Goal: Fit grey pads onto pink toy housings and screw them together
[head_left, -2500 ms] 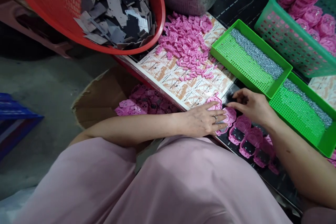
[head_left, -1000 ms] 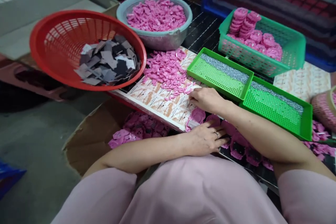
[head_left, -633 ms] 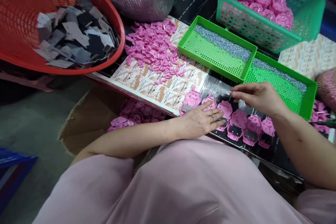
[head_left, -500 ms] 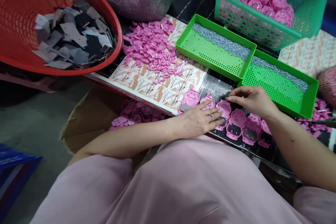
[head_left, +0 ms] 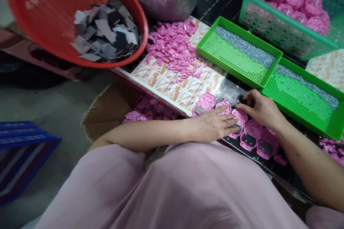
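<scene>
A row of pink plastic casings (head_left: 252, 132) lies along the table's near edge, several with grey metal plates in their lower halves. My left hand (head_left: 212, 125) rests flat across the casings at the left of the row, fingers stretched out and a ring on one finger. My right hand (head_left: 259, 106) hovers at the top end of a casing (head_left: 239, 116) beside my left fingertips. Its thumb reaches toward that casing and its bent forefinger stands apart from the thumb. I see nothing between them.
Green trays (head_left: 278, 55) of small metal screws stand behind my right hand. Loose pink parts (head_left: 174, 43) lie on the left of the table. Around stand a red basket (head_left: 143, 30) of grey plates, a tub (head_left: 172, 3) of pink pieces and a teal basket (head_left: 268, 25) of casings.
The view has swung left, so things appear farther right. My right thumb and forefinger were pinched together and have come apart. My left hand stays on the casings.
</scene>
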{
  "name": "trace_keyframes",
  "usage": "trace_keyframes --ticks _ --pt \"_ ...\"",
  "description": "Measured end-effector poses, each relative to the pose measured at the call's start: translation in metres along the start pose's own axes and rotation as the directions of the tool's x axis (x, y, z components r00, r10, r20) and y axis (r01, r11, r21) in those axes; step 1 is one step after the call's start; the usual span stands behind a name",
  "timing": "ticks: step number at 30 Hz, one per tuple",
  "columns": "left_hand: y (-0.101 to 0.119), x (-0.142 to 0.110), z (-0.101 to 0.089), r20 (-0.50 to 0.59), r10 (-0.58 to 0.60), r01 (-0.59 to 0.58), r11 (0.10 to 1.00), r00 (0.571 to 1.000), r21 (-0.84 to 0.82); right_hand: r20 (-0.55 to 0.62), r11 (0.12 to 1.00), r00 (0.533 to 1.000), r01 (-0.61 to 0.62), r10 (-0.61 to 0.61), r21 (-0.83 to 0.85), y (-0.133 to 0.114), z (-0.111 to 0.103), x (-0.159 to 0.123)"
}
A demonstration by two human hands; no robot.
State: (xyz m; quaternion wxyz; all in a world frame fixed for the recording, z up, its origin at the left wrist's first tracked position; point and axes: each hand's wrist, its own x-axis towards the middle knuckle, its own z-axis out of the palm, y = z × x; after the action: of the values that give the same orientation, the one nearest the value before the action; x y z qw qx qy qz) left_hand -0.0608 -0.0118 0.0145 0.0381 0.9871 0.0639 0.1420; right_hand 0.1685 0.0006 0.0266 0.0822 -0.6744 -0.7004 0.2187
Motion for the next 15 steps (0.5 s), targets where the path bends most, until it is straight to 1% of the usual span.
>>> trace_keyframes --ticks 2,4,6,7,8,9,10,11,13,15 --pt "0.001 0.001 -0.001 0.004 -0.006 0.006 1.0 1.0 -0.004 0.005 0.999 1.0 -0.018 0.019 -0.043 0.002 -0.004 -0.001" --pt "0.001 0.001 0.0 0.002 -0.025 0.025 1.0 1.0 0.001 -0.003 0.999 1.0 0.019 -0.02 -0.05 0.0 -0.011 0.002" --pt "0.001 0.002 0.001 -0.013 -0.028 0.028 1.0 1.0 0.007 -0.053 0.989 0.988 0.145 -0.146 -0.022 -0.011 -0.017 0.009" --pt "0.002 0.002 0.002 -0.023 -0.026 0.026 1.0 0.999 0.006 -0.092 0.972 0.967 0.236 -0.237 -0.017 -0.019 -0.019 0.014" --pt "0.002 0.003 0.002 -0.03 -0.026 0.026 1.0 0.999 0.005 -0.125 0.943 0.935 0.331 -0.332 -0.031 -0.029 -0.018 0.021" --pt "0.002 0.003 0.003 -0.035 -0.027 0.027 1.0 0.999 0.002 -0.131 0.909 0.9 0.411 -0.416 -0.067 -0.04 -0.015 0.029" --pt "0.003 0.003 0.003 -0.034 -0.04 0.04 0.999 0.999 -0.001 -0.109 0.875 0.87 0.47 -0.481 -0.114 -0.052 -0.009 0.038" --pt "0.003 0.003 0.004 -0.029 -0.053 0.053 0.999 0.998 -0.001 -0.071 0.846 0.849 0.508 -0.523 -0.161 -0.063 -0.002 0.048" --pt "0.005 0.003 0.004 -0.016 -0.051 0.051 0.999 0.999 0.007 0.004 0.807 0.83 0.544 -0.558 -0.231 -0.083 0.013 0.068" --pt "0.007 0.003 0.005 -0.007 -0.049 0.05 0.998 0.999 0.026 0.027 0.781 0.816 0.562 -0.578 -0.272 -0.096 0.027 0.086"
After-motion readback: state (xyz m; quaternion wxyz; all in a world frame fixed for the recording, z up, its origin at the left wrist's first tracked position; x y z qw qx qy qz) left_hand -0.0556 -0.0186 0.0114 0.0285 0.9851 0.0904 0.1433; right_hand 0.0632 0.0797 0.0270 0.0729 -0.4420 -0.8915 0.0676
